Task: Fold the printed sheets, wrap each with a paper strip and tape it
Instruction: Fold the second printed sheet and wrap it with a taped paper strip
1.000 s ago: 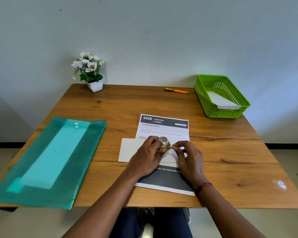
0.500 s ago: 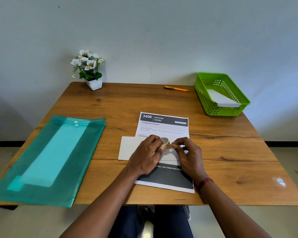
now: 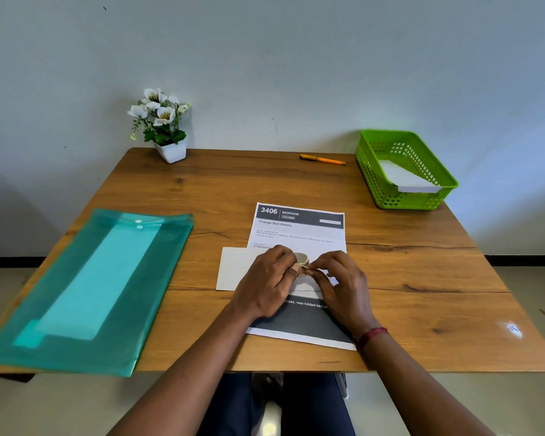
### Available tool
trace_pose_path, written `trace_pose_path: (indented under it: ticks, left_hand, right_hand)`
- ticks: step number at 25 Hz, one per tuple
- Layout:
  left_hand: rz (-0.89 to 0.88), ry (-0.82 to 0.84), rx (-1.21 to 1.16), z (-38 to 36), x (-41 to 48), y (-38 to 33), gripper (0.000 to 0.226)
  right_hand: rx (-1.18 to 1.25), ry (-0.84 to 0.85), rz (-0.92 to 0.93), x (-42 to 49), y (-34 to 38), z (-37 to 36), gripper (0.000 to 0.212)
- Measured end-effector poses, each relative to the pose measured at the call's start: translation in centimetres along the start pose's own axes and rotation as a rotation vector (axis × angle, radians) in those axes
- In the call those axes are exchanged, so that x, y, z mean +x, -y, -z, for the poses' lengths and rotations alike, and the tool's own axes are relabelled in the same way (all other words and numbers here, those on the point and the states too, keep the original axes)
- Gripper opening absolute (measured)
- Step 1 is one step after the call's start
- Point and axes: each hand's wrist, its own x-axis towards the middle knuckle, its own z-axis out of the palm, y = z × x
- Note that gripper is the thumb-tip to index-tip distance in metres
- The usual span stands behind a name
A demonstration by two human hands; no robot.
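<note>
Beneath both hands, on the table, the sheet lay flat, header beyond the fingers and dark band toward the wrists. The strip lay across it and projected past the left hand. That hand gripped the tape roll, while the right hand pinched at its rim. The two sets of fingertips met there, probably seeking the free end.

Risks, as judged:
- The sheet looked unfolded, so taping at this stage would likely bind the strip to a flat page.
- Both hands were occupied with the roll, so a tug could slide sheet and strip out of square.
- A freed end could curl back onto itself or stick to a finger.

Hidden or unclear:
- The sheet's middle and the strip's right part lay under the hands, so no crease there could be confirmed.
- Well beyond the right hand, the basket held white paper, but whether it was folded or wrapped could not be told.
- Whether any tape end had lifted was too small to see.
</note>
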Motion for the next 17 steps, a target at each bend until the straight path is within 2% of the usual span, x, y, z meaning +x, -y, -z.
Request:
trace_pose_path:
  ticks: [11, 17]
  left_hand:
    - [0.042, -0.014, -0.045, -0.27, 0.0, 0.5, 0.02]
    - [0.145, -0.075, -0.186, 0.05, 0.45, 0.61, 0.029]
  right_hand:
    - [0.194, 0.006, -0.105, 0.29, 0.16, 0.39, 0.009]
    - [0.386, -0.057, -0.422, 0.6, 0.09, 0.6, 0.022]
